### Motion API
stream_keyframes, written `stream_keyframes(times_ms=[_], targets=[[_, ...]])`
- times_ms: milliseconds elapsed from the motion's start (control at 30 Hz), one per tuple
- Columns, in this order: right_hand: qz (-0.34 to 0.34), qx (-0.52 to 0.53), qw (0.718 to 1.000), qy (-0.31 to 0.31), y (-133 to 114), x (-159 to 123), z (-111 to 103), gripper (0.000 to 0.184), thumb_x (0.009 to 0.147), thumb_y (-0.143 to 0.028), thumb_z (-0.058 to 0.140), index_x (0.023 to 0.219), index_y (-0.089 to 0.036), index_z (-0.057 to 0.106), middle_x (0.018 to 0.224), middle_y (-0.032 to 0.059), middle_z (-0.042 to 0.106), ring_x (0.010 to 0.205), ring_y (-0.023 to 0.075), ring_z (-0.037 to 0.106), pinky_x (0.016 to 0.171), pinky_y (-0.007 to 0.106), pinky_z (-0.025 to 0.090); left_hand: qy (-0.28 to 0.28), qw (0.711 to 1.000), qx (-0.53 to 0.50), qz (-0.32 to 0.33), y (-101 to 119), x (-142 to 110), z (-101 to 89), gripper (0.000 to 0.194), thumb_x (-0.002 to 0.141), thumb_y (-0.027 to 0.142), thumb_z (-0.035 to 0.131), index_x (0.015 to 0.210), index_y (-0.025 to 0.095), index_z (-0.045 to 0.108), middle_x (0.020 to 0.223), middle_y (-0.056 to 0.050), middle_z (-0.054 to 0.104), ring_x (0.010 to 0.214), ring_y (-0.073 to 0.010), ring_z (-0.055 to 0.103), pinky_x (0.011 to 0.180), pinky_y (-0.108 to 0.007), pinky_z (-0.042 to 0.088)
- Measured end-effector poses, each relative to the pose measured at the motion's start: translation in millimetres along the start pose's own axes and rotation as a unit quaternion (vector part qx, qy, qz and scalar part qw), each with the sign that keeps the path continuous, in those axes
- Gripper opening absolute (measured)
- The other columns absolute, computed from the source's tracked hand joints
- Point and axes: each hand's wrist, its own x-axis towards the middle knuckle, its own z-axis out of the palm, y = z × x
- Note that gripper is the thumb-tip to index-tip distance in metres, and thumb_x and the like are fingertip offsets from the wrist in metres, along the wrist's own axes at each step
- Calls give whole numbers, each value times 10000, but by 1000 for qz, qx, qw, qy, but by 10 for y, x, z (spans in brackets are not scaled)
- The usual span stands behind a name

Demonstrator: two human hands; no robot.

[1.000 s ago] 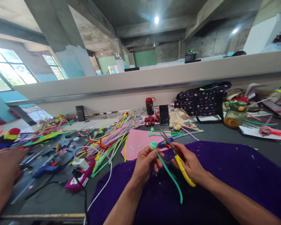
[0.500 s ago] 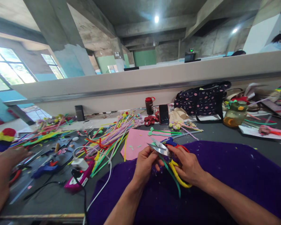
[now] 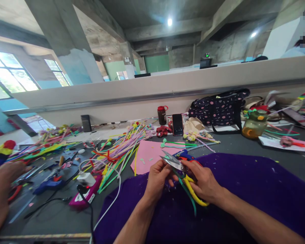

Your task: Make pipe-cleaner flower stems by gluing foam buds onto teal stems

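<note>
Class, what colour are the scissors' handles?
The handles are yellow, seen best in the head view.

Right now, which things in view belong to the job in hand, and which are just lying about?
In the job:
- yellow-handled scissors, right hand
- green stem, left hand
- loose coloured stems, probably stock

Lying about, it seems:
- phone
- red-lidded bottle
- patterned bag

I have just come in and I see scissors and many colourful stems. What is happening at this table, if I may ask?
A person's left hand pinches a green stem, while the right hand holds yellow-handled scissors, blades apart, near the left fingers. The blades partly hide the stem's upper end. A pink sheet lies just beyond; another person's hand is at the left edge.
</note>
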Motion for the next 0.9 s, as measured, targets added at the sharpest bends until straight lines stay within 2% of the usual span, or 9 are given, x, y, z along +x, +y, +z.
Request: stream_keyframes(times_ms=[267, 433, 900], targets=[[-3, 20, 1000, -14, 3, -5, 4, 586, 721, -164, 506, 1279, -165, 328, 1081, 124, 534, 884, 223, 544, 717, 343, 458, -8, 1000, -3, 4, -1, -7, 1, 237, 744, 351, 587, 811, 124, 578, 556, -10, 608, 417, -100, 553, 357, -168, 411], [-2, 15, 1000, -12, -4, -1, -4, 629, 683, -110, 500, 1284, -171, 325, 1072, 120, 540, 915, 229, 539, 729, 350, 467, -12, 1000, -8, 14, -8, -11, 7, 218, 760, 335, 574, 816, 125, 578, 630, -15, 615, 452, -98, 565, 356, -166, 410], [-4, -4, 1000, -6, 3, -6, 7, 647, 653, -92, 502, 1277, -164, 346, 1071, 125, 556, 895, 227, 562, 709, 350, 490, -2, 1000, -12, 6, 7, 3, 5, 216, 725, 334, 603, 795, 131, 580, 591, 3, 610, 431, -97, 558, 343, -168, 404]])
